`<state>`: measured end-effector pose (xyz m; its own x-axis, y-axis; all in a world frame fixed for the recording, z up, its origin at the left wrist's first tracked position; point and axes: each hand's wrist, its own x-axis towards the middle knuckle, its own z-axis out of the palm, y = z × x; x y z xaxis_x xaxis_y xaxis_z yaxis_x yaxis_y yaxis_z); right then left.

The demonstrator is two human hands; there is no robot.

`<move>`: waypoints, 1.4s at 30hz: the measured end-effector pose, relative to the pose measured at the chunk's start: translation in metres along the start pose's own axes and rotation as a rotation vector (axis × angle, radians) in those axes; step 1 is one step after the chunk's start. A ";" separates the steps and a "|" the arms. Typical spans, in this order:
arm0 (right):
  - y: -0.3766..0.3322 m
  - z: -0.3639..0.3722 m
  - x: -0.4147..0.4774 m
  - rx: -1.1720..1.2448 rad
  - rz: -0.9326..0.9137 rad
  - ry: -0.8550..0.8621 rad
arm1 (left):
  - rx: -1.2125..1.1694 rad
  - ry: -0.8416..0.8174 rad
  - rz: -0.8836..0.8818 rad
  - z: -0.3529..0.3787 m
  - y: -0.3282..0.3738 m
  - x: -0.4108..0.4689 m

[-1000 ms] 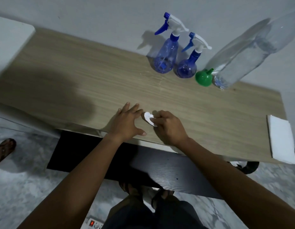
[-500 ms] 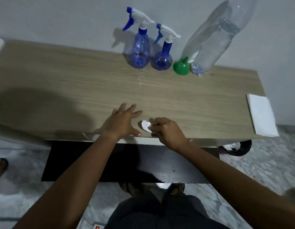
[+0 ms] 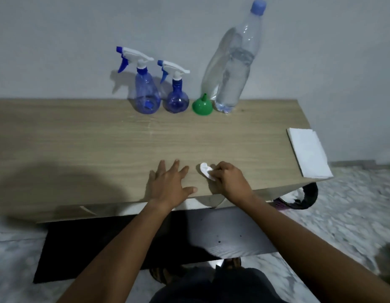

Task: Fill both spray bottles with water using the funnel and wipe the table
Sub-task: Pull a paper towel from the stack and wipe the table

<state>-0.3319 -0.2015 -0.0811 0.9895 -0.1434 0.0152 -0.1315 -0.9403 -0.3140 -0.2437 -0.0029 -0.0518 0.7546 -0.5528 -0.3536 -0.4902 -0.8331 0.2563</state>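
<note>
While pinched between the curled fingers and thumb of the right hand (image 3: 230, 182), held against the wooden table (image 3: 80, 138) well in front of the green funnel (image 3: 202, 106) and slightly to its right: a small crumpled white tissue (image 3: 206, 170). Also well in front of the funnel but slightly to its left, left hand (image 3: 167, 184) flat on the table top, fingers straight and spread, thumb out to the side, holding nothing. Funnel itself mouth-down, spout up, at the back of the table by the wall (image 3: 58, 51). Just left of the funnel, shorter blue spray bottle (image 3: 176, 95); farther left again, taller blue spray bottle (image 3: 146, 92), both upright with white heads and blue triggers. Just right of the funnel, tall clear water bottle (image 3: 233, 68) with blue cap, upright, partly filled. Far right of the funnel and nearer the front, folded white cloth (image 3: 307, 152) overhanging the table's right edge.
</note>
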 end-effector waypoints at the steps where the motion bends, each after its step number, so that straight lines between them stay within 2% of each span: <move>1: 0.004 -0.001 -0.005 0.000 -0.007 -0.002 | 0.025 -0.011 -0.026 0.001 0.005 0.001; 4: 0.015 -0.009 -0.014 -0.020 0.019 0.037 | 0.050 -0.084 -0.086 -0.013 0.018 0.009; 7: 0.030 -0.023 -0.011 0.096 0.239 0.056 | 0.105 -0.103 -0.135 -0.028 0.041 0.018; 9: 0.045 -0.038 -0.007 0.309 0.415 0.137 | 0.096 -0.106 -0.143 -0.034 0.063 0.024; 11: 0.065 -0.059 -0.008 0.520 0.549 0.239 | 0.062 -0.105 -0.090 -0.037 0.091 0.029; 14: 0.106 -0.094 -0.018 0.672 0.643 0.374 | -0.007 -0.094 0.014 -0.038 0.144 0.043; 22: 0.232 -0.155 -0.074 0.757 0.840 0.605 | -0.100 -0.123 0.236 -0.010 0.312 0.100; 25: 0.281 -0.165 -0.096 0.762 0.907 0.629 | -0.152 -0.078 0.218 0.010 0.369 0.129; 28: 0.324 -0.164 -0.111 0.697 0.927 0.645 | -0.224 -0.019 0.058 0.030 0.411 0.150; 31: 0.360 -0.154 -0.116 0.650 0.972 0.608 | -0.239 0.016 -0.025 0.051 0.437 0.158; 35: 0.397 -0.132 -0.112 0.579 1.029 0.511 | -0.176 0.098 -0.121 0.065 0.457 0.162; 39: 0.429 -0.112 -0.110 0.499 1.024 0.434 | -0.133 0.155 -0.129 0.075 0.461 0.168; 42: 0.448 -0.104 -0.106 0.459 1.024 0.391 | -0.096 0.121 -0.182 0.076 0.464 0.175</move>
<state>-0.5021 -0.6400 -0.1246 0.3405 -0.9234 -0.1774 -0.7384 -0.1457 -0.6585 -0.3720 -0.4875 -0.0634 0.8764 -0.3824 -0.2928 -0.3019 -0.9099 0.2846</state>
